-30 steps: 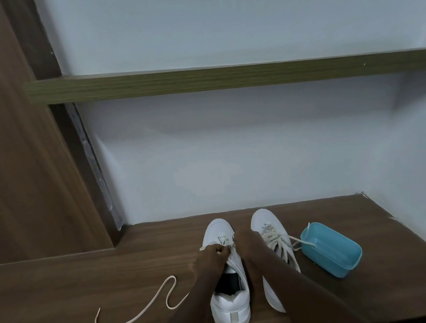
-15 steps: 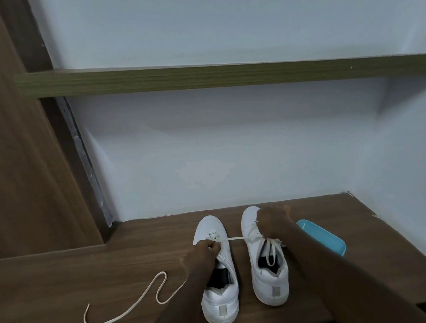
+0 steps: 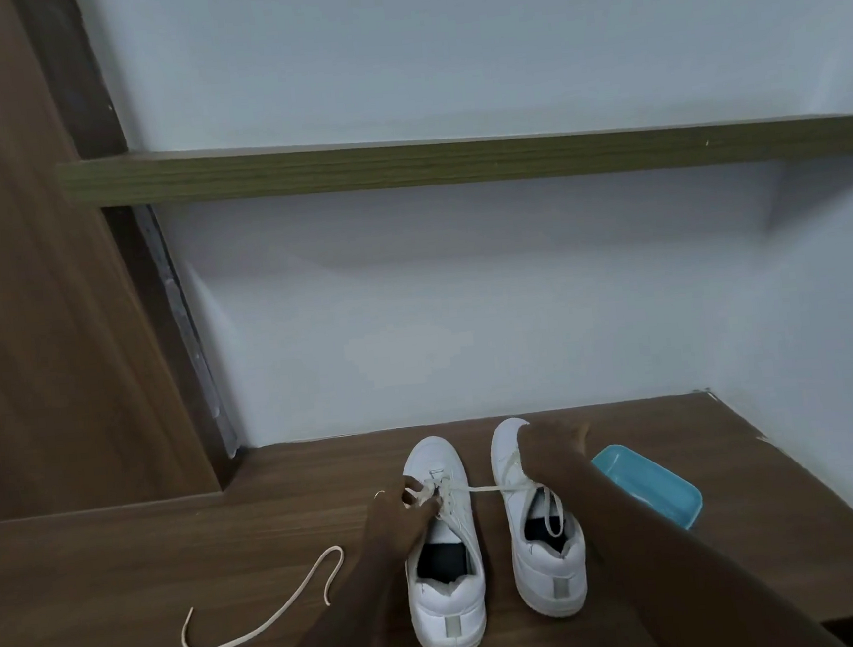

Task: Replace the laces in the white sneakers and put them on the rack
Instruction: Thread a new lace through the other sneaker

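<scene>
Two white sneakers stand side by side on the wooden floor, toes to the wall: the left sneaker (image 3: 444, 554) and the right sneaker (image 3: 543, 560). My left hand (image 3: 400, 514) pinches the lace at the left sneaker's upper eyelets. A white lace (image 3: 480, 488) runs taut from there across to my right hand (image 3: 549, 449), which grips it above the right sneaker's toe. Another end of lace hangs into the right sneaker's opening.
A loose cream lace (image 3: 264, 613) lies curled on the floor to the left. A blue plastic tub (image 3: 650, 484) sits right of the sneakers, partly behind my right arm. A green-edged shelf (image 3: 451, 161) spans the white wall above. A wooden panel (image 3: 26, 306) stands at left.
My right hand moved from beside the left hand out to the right over the right sneaker, drawing the lace taut. The left hand stayed at the left sneaker's eyelets.
</scene>
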Demonstrator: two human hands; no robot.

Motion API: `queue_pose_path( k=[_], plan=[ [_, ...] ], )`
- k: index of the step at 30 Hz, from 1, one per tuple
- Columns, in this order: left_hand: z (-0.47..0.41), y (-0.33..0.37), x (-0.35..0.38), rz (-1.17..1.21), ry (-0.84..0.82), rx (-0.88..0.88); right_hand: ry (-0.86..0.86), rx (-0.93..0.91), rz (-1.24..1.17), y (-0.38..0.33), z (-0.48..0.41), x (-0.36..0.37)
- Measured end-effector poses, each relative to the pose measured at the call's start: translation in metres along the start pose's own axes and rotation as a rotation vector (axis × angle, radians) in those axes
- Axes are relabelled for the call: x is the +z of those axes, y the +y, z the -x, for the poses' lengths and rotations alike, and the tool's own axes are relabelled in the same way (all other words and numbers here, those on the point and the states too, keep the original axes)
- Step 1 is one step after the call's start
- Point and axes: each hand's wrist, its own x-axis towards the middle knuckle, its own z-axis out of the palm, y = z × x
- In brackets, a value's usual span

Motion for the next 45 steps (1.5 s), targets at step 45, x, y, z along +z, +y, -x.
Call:
queue_pose_path(
  k=[45],
  plan=[
    [-0.027, -0.011, -0.003, -0.301, 0.082, -0.163, -0.062, -0.058, -0.586, -0.075, 0.002, 0.068]
  ],
)
